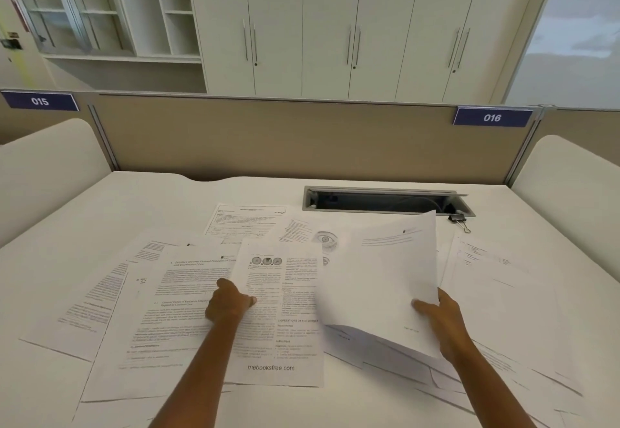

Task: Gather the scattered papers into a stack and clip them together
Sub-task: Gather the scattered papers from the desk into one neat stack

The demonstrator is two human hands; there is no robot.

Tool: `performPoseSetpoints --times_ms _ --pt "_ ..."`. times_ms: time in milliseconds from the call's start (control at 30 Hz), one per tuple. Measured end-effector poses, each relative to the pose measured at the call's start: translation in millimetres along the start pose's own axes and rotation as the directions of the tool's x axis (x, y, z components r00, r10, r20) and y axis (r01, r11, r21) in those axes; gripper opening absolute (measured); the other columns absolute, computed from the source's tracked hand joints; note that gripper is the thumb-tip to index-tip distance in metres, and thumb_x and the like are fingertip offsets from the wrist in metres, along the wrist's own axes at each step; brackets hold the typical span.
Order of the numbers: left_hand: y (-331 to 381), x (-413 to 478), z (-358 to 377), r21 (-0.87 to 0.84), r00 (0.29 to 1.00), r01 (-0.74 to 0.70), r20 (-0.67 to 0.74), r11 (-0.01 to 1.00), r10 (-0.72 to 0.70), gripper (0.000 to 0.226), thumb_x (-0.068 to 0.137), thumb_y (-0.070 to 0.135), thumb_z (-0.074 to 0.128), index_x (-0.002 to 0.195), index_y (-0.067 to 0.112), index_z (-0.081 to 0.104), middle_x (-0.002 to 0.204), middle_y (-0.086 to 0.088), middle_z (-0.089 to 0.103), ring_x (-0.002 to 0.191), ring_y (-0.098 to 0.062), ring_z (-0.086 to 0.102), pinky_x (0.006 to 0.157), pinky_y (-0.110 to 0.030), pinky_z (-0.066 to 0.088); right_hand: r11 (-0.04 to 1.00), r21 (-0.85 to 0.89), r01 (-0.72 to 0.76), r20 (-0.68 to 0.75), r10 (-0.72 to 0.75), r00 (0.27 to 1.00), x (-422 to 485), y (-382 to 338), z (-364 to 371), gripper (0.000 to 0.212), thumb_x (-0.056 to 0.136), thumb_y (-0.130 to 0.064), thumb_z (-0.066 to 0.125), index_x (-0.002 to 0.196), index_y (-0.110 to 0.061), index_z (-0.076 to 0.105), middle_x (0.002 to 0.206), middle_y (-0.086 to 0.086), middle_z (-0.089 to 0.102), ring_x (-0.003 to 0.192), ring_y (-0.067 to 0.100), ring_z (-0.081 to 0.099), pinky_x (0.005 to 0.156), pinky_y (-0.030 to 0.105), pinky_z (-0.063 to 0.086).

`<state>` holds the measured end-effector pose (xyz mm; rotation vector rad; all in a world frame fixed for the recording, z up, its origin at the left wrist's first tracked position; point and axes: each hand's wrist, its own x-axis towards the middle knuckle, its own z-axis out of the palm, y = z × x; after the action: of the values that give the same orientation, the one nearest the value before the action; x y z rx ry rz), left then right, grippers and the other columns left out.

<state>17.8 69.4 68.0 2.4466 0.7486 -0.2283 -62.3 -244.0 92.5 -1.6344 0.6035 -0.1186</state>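
Loose papers (110, 297) lie spread over a white desk (50, 260), overlapping one another at odd angles from the left side across to the right. The left hand (229, 303) has its fingers curled and pinches the left edge of the middle sheet (285, 327), a printed page with three small round figures near its top and a web address at its foot; this sheet lies flat on top of its neighbours. The right hand (443, 322) grips the raised sheet (379, 276) near its lower right corner, thumb on the upper face and fingers hidden beneath. That sheet is lifted off the desk and tilted, mostly blank with a few faint lines near the top, and it throws a shadow on the pages below. A page with an eye drawing (323, 238) shows partly behind it, and a form (245, 221) lies farther back. The black clip (458, 219) rests on the desk at the far right, just beside the corner of the cable well (385, 200) and apart from both hands. Behind the desk stands a tan divider (268, 139) carrying blue tags (492, 117) marked 015 and 016, with white cabinets (335, 25) beyond.
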Motion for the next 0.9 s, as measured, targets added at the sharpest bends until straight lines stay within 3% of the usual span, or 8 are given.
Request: performPoseSetpoints --times_ms 167,300,400,467,600,733,833,900 --pt "11 6 -23 -0.356 0.980 -0.200 -0.063 0.913 0.191 0.030 0.089 0.012 0.057 0.112 -0.007 0.061 0.112 -0.021 0.065 0.106 -0.035 0.060 0.081 -0.033 0.043 1.000 0.020 0.023 -0.033 -0.022 0.999 1 2 -13 0.042 0.088 0.003 0.052 0.129 0.000 0.047 0.122 0.020 0.057 0.096 0.033 0.054 0.091 0.042 0.044" --pt "27 4 -64 -0.616 0.944 -0.329 -0.208 0.715 0.255 0.017 0.089 0.009 0.056 0.075 0.001 0.061 0.082 -0.013 0.059 0.086 -0.025 0.052 0.070 -0.028 0.038 0.999 0.010 0.042 -0.046 -0.041 0.998 0 5 -19 0.040 0.088 0.002 0.052 0.128 0.000 0.049 0.124 0.020 0.058 0.097 0.031 0.054 0.094 0.040 0.043" --pt "41 -10 -83 -0.758 0.940 -0.310 -0.155 0.574 0.303 0.014 0.091 0.013 0.055 0.098 0.002 0.061 0.090 -0.009 0.061 0.082 -0.024 0.056 0.073 -0.029 0.044 1.000 0.004 0.030 0.008 -0.030 1.000 -2 5 -17 0.038 0.088 0.002 0.053 0.126 -0.001 0.051 0.115 0.019 0.061 0.092 0.031 0.057 0.082 0.035 0.047" --pt "50 -22 -81 -0.763 0.925 -0.310 -0.102 0.568 0.367 0.021 0.091 0.015 0.055 0.106 0.002 0.061 0.096 -0.008 0.062 0.080 -0.023 0.058 0.072 -0.029 0.045 1.000 0.013 0.011 0.084 -0.012 0.996 -5 1 -12 0.037 0.088 -0.001 0.055 0.124 -0.002 0.053 0.105 0.015 0.063 0.088 0.030 0.060 0.068 0.029 0.049" --pt "60 -35 -52 -0.789 0.924 -0.261 -0.038 0.557 0.380 0.027 0.090 0.010 0.056 0.112 -0.005 0.060 0.104 -0.012 0.062 0.081 -0.022 0.058 0.070 -0.026 0.048 0.997 0.068 -0.020 0.275 0.001 0.961 -15 -12 1 0.027 0.086 -0.006 0.059 0.113 -0.010 0.056 0.094 0.003 0.068 0.081 0.020 0.066 0.056 0.020 0.053" --pt "66 -39 -23 -0.769 0.926 -0.188 0.068 0.611 0.371 0.020 0.089 0.013 0.058 0.106 0.005 0.054 0.109 -0.013 0.059 0.095 -0.022 0.054 0.081 -0.030 0.041 0.997 0.072 0.000 0.376 -0.027 0.926 -18 -21 8 0.017 0.085 -0.007 0.060 0.095 -0.021 0.061 0.090 0.000 0.071 0.070 0.015 0.071 0.052 0.019 0.055" --pt "63 -39 -13 -0.737 0.922 -0.064 0.214 0.673 0.322 0.045 0.087 0.019 0.061 0.126 0.004 0.043 0.118 -0.009 0.053 0.101 -0.023 0.052 0.084 -0.032 0.041 0.997 0.081 0.002 0.421 -0.036 0.906 -21 -25 10 0.014 0.085 -0.011 0.062 0.095 -0.021 0.063 0.085 0.003 0.075 0.066 0.018 0.073 0.051 0.024 0.056" --pt "59 -41 -9 -0.743 0.881 0.003 0.319 0.670 0.350 0.046 0.089 0.011 0.059 0.130 0.000 0.042 0.124 -0.015 0.056 0.094 -0.024 0.058 0.079 -0.032 0.050 0.997 0.071 -0.006 0.415 -0.024 0.910 -21 -24 7 0.009 0.088 -0.019 0.059 0.094 -0.016 0.065 0.081 0.003 0.076 0.066 0.020 0.073 0.053 0.028 0.058"
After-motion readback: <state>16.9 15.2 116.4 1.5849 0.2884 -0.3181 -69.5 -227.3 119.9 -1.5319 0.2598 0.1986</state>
